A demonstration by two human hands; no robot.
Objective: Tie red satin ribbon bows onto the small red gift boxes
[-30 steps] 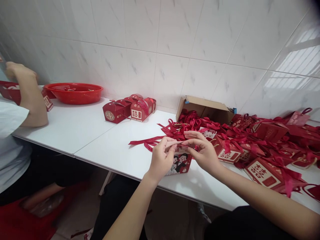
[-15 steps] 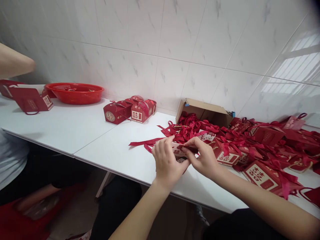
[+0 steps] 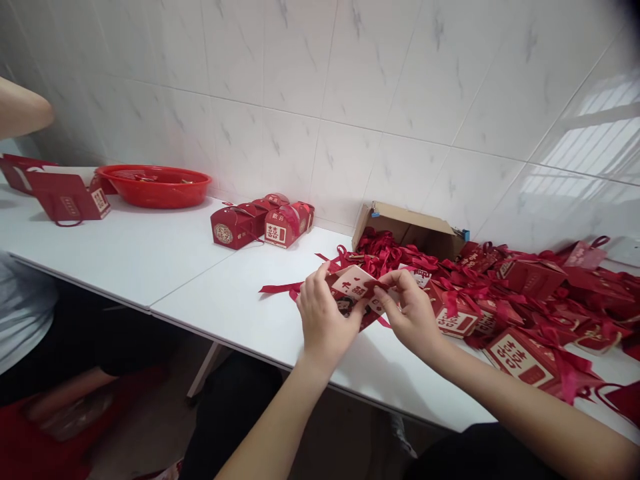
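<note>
Between my hands is a small red and white paper gift box (image 3: 353, 283), printed with red characters and a dark figure, held above the table's front edge. My left hand (image 3: 327, 310) wraps its near left side, thumb across the front. My right hand (image 3: 407, 303) pinches the right edge of the box between thumb and fingers. Part of the box is hidden behind my left fingers. Loose red ribbons (image 3: 280, 289) lie on the table behind my hands, and a heap of ribbons (image 3: 387, 250) spills from an open cardboard carton (image 3: 420, 217).
Red gift boxes with ribbons (image 3: 525, 357) are piled on the right of the white table (image 3: 200, 287). More closed boxes (image 3: 240, 227) stand against the tiled wall. A red plastic basin (image 3: 160, 190) and an open red box (image 3: 70, 193) are at left, near another person's arm (image 3: 23, 110).
The box has turned so that more of its printed white panel shows. My right hand has shifted slightly right, my left slightly left. The other person's arm has drawn back a little.
</note>
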